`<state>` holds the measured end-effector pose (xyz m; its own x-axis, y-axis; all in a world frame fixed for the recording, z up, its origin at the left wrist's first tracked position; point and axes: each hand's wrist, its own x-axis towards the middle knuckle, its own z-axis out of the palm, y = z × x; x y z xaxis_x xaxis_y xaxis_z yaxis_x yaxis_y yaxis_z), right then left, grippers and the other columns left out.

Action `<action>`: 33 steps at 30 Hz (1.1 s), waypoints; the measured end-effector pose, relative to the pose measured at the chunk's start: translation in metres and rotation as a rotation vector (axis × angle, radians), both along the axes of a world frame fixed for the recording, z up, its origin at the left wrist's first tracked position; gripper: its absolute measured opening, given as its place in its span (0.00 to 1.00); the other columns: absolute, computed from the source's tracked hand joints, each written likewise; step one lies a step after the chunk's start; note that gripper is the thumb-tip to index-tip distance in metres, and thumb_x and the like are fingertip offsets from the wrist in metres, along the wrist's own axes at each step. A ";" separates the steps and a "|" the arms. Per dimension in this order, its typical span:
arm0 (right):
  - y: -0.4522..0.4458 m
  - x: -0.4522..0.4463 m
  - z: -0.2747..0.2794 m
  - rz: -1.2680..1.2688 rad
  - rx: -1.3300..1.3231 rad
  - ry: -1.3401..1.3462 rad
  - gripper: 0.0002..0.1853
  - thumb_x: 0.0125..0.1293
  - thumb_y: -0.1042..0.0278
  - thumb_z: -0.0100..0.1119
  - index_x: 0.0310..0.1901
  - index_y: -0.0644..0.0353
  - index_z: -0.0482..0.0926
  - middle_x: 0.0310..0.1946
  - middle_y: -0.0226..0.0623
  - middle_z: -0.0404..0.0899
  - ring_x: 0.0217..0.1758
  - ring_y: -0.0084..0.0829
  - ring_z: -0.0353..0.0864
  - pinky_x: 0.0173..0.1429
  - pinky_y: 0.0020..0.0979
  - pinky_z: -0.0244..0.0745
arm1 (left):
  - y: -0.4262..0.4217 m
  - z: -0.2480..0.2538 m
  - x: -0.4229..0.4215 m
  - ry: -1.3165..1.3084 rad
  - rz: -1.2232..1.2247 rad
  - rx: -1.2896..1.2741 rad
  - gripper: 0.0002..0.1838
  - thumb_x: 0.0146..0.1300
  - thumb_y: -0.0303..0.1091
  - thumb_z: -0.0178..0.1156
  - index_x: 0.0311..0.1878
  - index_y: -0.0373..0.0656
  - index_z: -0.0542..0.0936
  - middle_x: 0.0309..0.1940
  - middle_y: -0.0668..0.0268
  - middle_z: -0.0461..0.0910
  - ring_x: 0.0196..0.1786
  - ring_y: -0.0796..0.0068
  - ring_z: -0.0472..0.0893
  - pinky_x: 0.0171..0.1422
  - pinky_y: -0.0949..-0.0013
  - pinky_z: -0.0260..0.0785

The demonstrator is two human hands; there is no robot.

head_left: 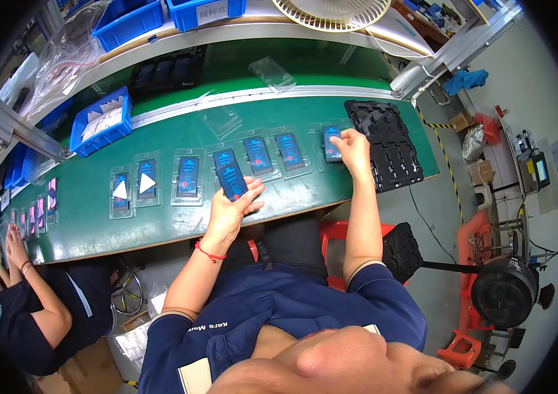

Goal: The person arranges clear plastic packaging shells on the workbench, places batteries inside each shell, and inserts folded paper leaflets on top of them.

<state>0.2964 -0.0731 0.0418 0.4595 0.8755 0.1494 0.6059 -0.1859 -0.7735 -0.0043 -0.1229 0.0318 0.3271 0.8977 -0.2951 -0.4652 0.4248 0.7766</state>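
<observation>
My left hand (234,207) grips a flat, phone-like dark device (232,180) with blue print, held near the table's front edge. It partly covers another such device (224,157) in a clear plastic tray. On the right, my right hand (352,150) has its thumb and fingers closed on a similar device (332,134), which is over a clear tray. Between the hands, two more devices (257,154) (288,150) sit in clear trays. Left of my left hand lies another trayed device (188,176). Farther left, two have white triangular pieces (146,182) on them.
A black moulded tray (390,146) lies at the table's right end. Empty clear trays (220,121) (272,74) lie toward the back. A blue bin (101,121) holds white pieces at back left. A co-worker's hand (15,246) is at far left, near pink-marked items.
</observation>
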 end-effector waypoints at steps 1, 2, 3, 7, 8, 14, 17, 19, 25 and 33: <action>0.000 -0.001 -0.006 -0.005 0.030 -0.142 0.14 0.46 0.66 0.74 0.24 0.65 0.77 0.17 0.40 0.78 0.20 0.28 0.78 0.27 0.32 0.72 | 0.000 -0.001 0.000 0.001 -0.003 0.003 0.18 0.62 0.21 0.57 0.55 0.32 0.69 0.53 0.47 0.74 0.55 0.57 0.78 0.50 0.62 0.80; -0.001 0.001 -0.011 0.013 -0.020 -0.186 0.15 0.45 0.65 0.75 0.23 0.64 0.76 0.17 0.41 0.78 0.20 0.32 0.78 0.28 0.33 0.73 | 0.001 -0.004 0.000 -0.010 0.002 -0.002 0.21 0.62 0.22 0.58 0.57 0.32 0.67 0.54 0.46 0.73 0.55 0.56 0.78 0.49 0.63 0.79; -0.004 -0.009 -0.004 0.033 -0.072 -0.230 0.17 0.44 0.64 0.76 0.22 0.64 0.76 0.17 0.42 0.77 0.20 0.35 0.78 0.29 0.34 0.73 | 0.001 -0.005 0.000 -0.021 0.009 -0.009 0.24 0.61 0.22 0.59 0.59 0.33 0.65 0.55 0.45 0.72 0.56 0.56 0.77 0.49 0.64 0.79; -0.016 -0.042 -0.004 -0.047 0.040 -0.344 0.17 0.47 0.58 0.73 0.25 0.63 0.77 0.22 0.43 0.79 0.25 0.39 0.80 0.31 0.35 0.74 | 0.004 -0.001 0.005 -0.002 0.020 0.025 0.27 0.62 0.21 0.59 0.62 0.36 0.60 0.54 0.45 0.73 0.55 0.56 0.78 0.48 0.64 0.80; -0.019 -0.051 -0.013 0.011 0.165 -0.300 0.16 0.49 0.59 0.73 0.28 0.62 0.79 0.17 0.38 0.77 0.20 0.30 0.77 0.26 0.31 0.71 | 0.004 -0.001 0.009 0.012 0.018 0.053 0.27 0.61 0.21 0.59 0.62 0.38 0.60 0.54 0.46 0.73 0.54 0.56 0.78 0.48 0.64 0.80; -0.049 -0.120 -0.006 0.587 0.159 0.566 0.08 0.60 0.71 0.62 0.38 0.62 0.74 0.33 0.30 0.74 0.36 0.20 0.74 0.41 0.25 0.73 | 0.007 -0.010 0.042 0.051 -0.123 0.283 0.32 0.60 0.20 0.59 0.64 0.41 0.57 0.49 0.59 0.74 0.52 0.66 0.78 0.51 0.66 0.77; -0.032 -0.071 -0.004 0.310 0.287 0.390 0.07 0.61 0.72 0.61 0.39 0.61 0.75 0.30 0.26 0.73 0.33 0.15 0.70 0.38 0.21 0.70 | 0.010 -0.003 0.029 0.044 -0.181 0.260 0.43 0.60 0.18 0.57 0.71 0.46 0.43 0.52 0.52 0.74 0.55 0.65 0.76 0.55 0.65 0.74; -0.014 -0.015 -0.007 0.062 0.383 0.284 0.10 0.61 0.71 0.62 0.43 0.61 0.76 0.26 0.30 0.78 0.28 0.19 0.75 0.33 0.24 0.72 | 0.017 -0.014 0.014 0.257 -0.024 0.505 0.37 0.59 0.20 0.60 0.69 0.43 0.54 0.52 0.52 0.76 0.55 0.63 0.77 0.56 0.66 0.71; -0.010 0.044 -0.030 -0.064 0.174 -0.591 0.14 0.55 0.69 0.64 0.44 0.56 0.78 0.28 0.42 0.80 0.35 0.44 0.79 0.42 0.42 0.68 | 0.039 -0.002 -0.015 1.478 0.036 1.099 0.29 0.59 0.40 0.62 0.63 0.44 0.68 0.62 0.46 0.65 0.70 0.44 0.56 0.71 0.38 0.44; -0.013 0.015 -0.049 0.056 0.329 -0.672 0.13 0.58 0.64 0.62 0.43 0.58 0.82 0.47 0.52 0.73 0.51 0.50 0.71 0.57 0.44 0.65 | 0.045 -0.024 -0.019 1.632 -0.010 0.986 0.33 0.59 0.57 0.55 0.66 0.53 0.67 0.70 0.45 0.52 0.73 0.40 0.46 0.67 0.27 0.35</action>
<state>0.3116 -0.0859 -0.0075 0.1327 0.7567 0.6402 0.9692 0.0361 -0.2436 -0.0229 -0.0775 0.0076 0.3038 0.9152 0.2650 0.8647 -0.3816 0.3266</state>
